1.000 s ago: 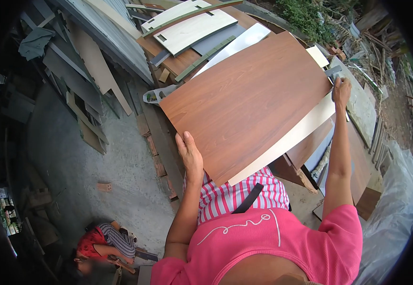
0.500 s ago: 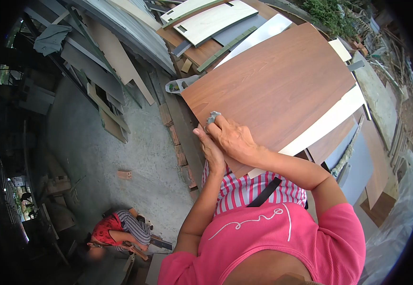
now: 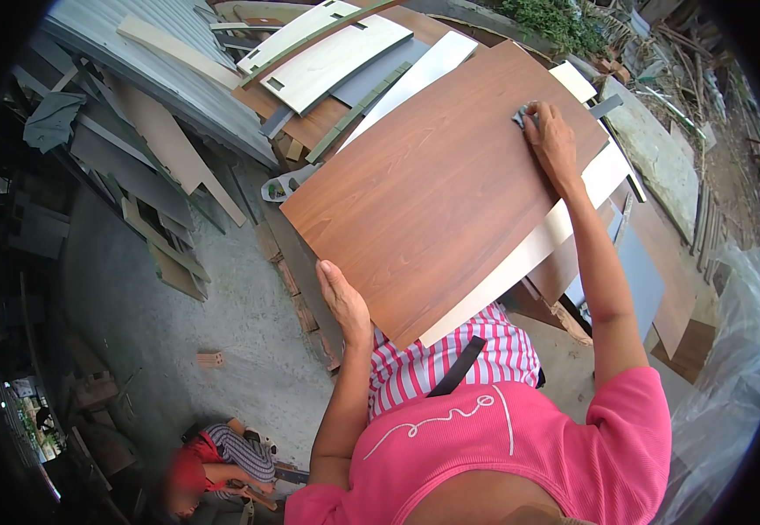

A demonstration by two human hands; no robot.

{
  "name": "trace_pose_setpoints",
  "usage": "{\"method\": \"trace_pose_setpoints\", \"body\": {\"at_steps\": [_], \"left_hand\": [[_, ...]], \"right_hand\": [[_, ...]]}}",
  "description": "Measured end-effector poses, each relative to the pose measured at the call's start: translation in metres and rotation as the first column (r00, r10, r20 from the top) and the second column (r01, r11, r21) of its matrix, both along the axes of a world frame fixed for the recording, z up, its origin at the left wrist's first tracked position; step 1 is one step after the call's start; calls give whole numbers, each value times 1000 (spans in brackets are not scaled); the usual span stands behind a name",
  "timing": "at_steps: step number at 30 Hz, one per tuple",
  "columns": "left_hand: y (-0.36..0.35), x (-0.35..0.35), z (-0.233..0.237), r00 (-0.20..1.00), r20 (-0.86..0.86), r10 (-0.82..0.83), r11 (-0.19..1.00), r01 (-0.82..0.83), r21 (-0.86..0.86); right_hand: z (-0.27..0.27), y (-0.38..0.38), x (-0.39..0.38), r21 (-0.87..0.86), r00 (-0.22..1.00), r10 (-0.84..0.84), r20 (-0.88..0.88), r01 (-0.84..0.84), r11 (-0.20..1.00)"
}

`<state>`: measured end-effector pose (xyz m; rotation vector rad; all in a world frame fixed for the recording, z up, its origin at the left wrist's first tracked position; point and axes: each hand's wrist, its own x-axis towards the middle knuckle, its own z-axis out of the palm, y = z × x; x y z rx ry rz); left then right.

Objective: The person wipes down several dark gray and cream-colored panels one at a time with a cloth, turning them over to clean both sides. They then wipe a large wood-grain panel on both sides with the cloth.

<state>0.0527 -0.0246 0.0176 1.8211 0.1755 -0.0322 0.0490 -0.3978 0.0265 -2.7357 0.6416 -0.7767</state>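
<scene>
A brown wood-grain panel (image 3: 450,184) slants across the stack in front of me. My right hand (image 3: 555,144) is closed on a crumpled grey-green rag (image 3: 522,115), pressed to the panel's surface near its far right end. At the near left edge of the panel, my left hand (image 3: 345,302) rests with its fingers stretched out and its palm against the side. A cream-coloured board (image 3: 494,280) sticks out from beneath the panel on the right.
Several cut boards, among them a white slotted panel (image 3: 345,52), lie behind. More boards (image 3: 148,131) lean at the left. A person (image 3: 231,464) crouches low on the left over the concrete floor (image 3: 249,306), near a brick (image 3: 210,359). Plastic sheeting (image 3: 730,376) hangs at the right.
My right hand has swept the rag from the near left edge to the far right part of the panel. My left hand remains at the near left edge. The view has shifted slightly.
</scene>
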Motion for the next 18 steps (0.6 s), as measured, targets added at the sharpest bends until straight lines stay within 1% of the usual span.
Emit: {"method": "trace_pose_setpoints", "body": {"at_steps": [2,3,4,5,6,7,8,10,12,13,14,15,16,17,18], "left_hand": [[2,1,-1,1000,8,-11,1000,11,-16],[4,1,-3,999,-42,-20,999,19,-27],[5,1,-4,995,-92,-32,999,28,-41],[6,1,-6,996,-88,-33,998,28,-48],[6,1,-8,996,-72,-51,993,43,-108],[7,2,-10,997,-55,-62,984,52,-168],[7,3,-14,998,-51,-47,984,37,-173],[2,5,-20,998,56,23,977,-11,-213],[3,2,-16,998,58,32,987,-23,-161],[8,2,-15,999,52,15,992,-9,-126],[5,2,-14,999,46,-21,994,26,-107],[3,3,-15,998,60,-16,984,27,-177],[2,3,-14,998,66,-17,984,28,-174],[2,3,-14,998,59,-16,986,26,-166],[3,4,-14,999,51,-15,987,23,-157]], "right_hand": [[-10,-59,-10,-29,990,-137,14,137,990],[-7,-76,-16,3,949,-313,-48,314,950],[-22,-114,-26,-47,949,-315,21,316,948],[-22,-136,-32,-64,913,-408,-21,406,912],[-20,-157,-41,-37,884,-450,-124,449,893],[-17,-171,-48,-16,866,-467,-178,472,881],[-8,-168,-50,-1,860,-492,-135,497,868],[9,-148,-44,-9,868,-496,-36,496,868],[18,-117,-28,51,939,-337,71,334,941],[56,-35,-8,335,974,-226,21,206,919],[53,-8,2,296,990,-112,84,83,952],[68,35,9,338,995,10,97,-42,940],[63,61,20,422,983,139,119,-177,889],[70,100,25,435,950,256,176,-309,846],[77,136,30,444,918,367,149,-393,805]]}}
